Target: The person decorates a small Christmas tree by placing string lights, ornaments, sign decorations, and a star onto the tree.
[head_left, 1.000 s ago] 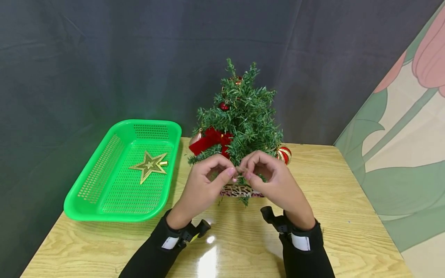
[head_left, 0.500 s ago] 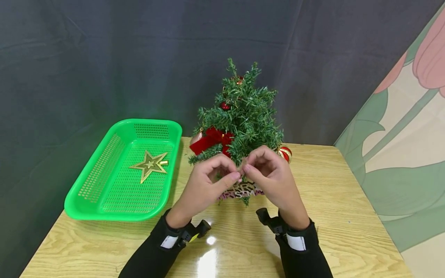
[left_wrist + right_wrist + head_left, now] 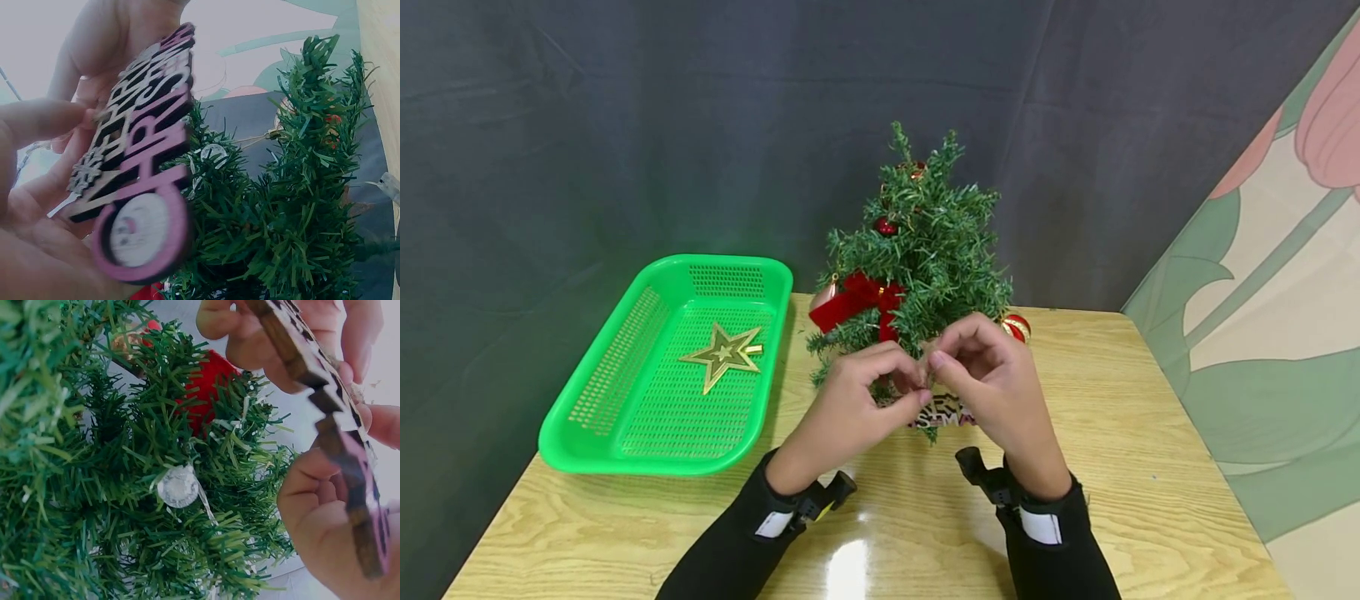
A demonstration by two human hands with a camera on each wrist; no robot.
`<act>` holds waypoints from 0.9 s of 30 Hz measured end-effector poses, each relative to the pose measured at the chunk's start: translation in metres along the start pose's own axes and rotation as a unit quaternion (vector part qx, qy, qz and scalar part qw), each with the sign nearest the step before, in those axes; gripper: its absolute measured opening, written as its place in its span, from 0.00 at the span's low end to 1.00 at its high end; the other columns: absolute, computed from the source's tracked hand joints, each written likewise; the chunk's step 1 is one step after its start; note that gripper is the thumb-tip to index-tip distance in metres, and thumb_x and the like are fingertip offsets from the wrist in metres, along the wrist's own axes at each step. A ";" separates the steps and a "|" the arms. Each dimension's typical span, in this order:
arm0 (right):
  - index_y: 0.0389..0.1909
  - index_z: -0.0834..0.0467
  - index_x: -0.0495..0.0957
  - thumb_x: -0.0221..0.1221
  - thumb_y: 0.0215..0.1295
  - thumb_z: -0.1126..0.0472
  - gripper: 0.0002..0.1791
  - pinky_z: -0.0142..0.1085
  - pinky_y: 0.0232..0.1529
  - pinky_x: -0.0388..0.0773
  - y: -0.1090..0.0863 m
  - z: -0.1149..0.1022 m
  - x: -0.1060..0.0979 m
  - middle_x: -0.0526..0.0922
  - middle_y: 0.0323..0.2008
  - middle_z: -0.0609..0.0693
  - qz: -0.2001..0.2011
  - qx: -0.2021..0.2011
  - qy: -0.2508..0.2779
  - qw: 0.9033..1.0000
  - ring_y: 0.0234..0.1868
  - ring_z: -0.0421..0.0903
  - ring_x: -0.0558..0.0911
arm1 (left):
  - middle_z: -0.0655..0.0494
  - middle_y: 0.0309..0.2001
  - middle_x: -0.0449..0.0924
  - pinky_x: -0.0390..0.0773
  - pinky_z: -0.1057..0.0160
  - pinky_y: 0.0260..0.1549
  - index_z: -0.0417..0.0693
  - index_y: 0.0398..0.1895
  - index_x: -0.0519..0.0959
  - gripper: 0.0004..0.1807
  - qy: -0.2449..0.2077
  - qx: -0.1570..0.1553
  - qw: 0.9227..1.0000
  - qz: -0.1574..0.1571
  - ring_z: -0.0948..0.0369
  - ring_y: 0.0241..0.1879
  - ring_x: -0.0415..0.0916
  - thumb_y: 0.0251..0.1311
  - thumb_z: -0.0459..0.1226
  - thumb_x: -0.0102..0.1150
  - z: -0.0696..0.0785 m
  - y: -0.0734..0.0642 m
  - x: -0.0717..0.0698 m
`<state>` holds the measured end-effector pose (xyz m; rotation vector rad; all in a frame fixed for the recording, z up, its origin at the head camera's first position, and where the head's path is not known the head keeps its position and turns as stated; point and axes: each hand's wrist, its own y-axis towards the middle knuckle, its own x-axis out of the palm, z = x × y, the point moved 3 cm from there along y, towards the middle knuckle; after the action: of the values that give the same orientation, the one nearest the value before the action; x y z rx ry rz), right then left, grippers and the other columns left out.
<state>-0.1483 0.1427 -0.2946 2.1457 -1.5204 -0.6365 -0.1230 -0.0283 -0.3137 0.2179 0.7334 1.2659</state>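
Note:
A wooden sign (image 3: 946,412) with "Merry Christmas" cut-out letters hangs below my two hands, in front of the small Christmas tree (image 3: 925,250). In the left wrist view the sign (image 3: 153,144) shows pink and natural wood letters with a round face at one end. My left hand (image 3: 857,400) pinches the thin light cord (image 3: 927,367) of the sign between thumb and index finger. Close beside it, the right hand (image 3: 996,379) pinches the cord too. The fingers hide most of the cord, and the left hand covers part of the sign.
A green plastic basket (image 3: 778,367) stands at the left with a gold star (image 3: 722,357) inside. On the tree are a red bow (image 3: 857,302), a red ball (image 3: 886,227) and a striped ball (image 3: 1017,327) low on the right. A dark cloth (image 3: 700,125) hangs behind the table.
My left hand has shifted slightly right and now covers the left part of the sign. The right hand has risen a little, fingertips still at the cord. Basket and tree stay put.

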 end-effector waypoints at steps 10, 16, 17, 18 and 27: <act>0.39 0.66 0.78 0.60 0.69 0.77 0.04 0.31 0.29 0.80 -0.002 0.000 0.003 0.84 0.34 0.48 -0.008 0.005 -0.042 0.999 0.31 0.42 0.83 | 0.60 0.37 0.81 0.77 0.65 0.35 0.48 0.37 0.84 0.02 0.047 0.018 0.998 0.033 0.66 0.35 0.75 0.68 0.36 0.67 0.006 -0.003 0.000; 0.38 0.61 0.79 0.62 0.67 0.76 0.07 0.32 0.25 0.75 -0.004 -0.004 0.003 0.82 0.34 0.50 -0.007 -0.005 -0.084 0.996 0.27 0.41 0.77 | 0.59 0.34 0.81 0.74 0.62 0.30 0.48 0.33 0.82 0.05 0.053 0.075 0.992 0.092 0.67 0.32 0.74 0.67 0.30 0.65 0.012 -0.003 -0.006; 0.38 0.61 0.79 0.62 0.67 0.76 0.07 0.32 0.26 0.76 -0.004 -0.005 0.002 0.81 0.34 0.50 -0.005 -0.013 -0.092 0.996 0.27 0.41 0.77 | 0.59 0.34 0.80 0.74 0.63 0.30 0.48 0.33 0.82 0.05 0.054 0.077 0.991 0.091 0.68 0.31 0.73 0.67 0.30 0.65 0.013 -0.001 -0.007; 0.38 0.62 0.79 0.62 0.66 0.77 0.08 0.31 0.28 0.76 -0.004 -0.006 0.001 0.81 0.33 0.50 0.000 -0.021 -0.099 0.995 0.28 0.41 0.77 | 0.59 0.34 0.80 0.73 0.63 0.29 0.48 0.34 0.82 0.05 0.056 0.079 0.991 0.088 0.67 0.31 0.73 0.67 0.30 0.64 0.015 0.001 -0.008; 0.39 0.62 0.83 0.65 0.63 0.77 0.09 0.29 0.29 0.69 0.016 -0.029 -0.019 0.83 0.31 0.50 0.031 -0.091 -0.193 0.976 0.26 0.38 0.73 | 0.57 0.32 0.78 0.72 0.66 0.30 0.45 0.33 0.83 0.05 0.159 0.103 0.982 0.025 0.65 0.30 0.70 0.70 0.31 0.62 0.047 0.036 -0.019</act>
<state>-0.1481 0.1586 -0.2596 1.9031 -1.6384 -1.1776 -0.1250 -0.0232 -0.2514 0.2055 1.1431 1.2866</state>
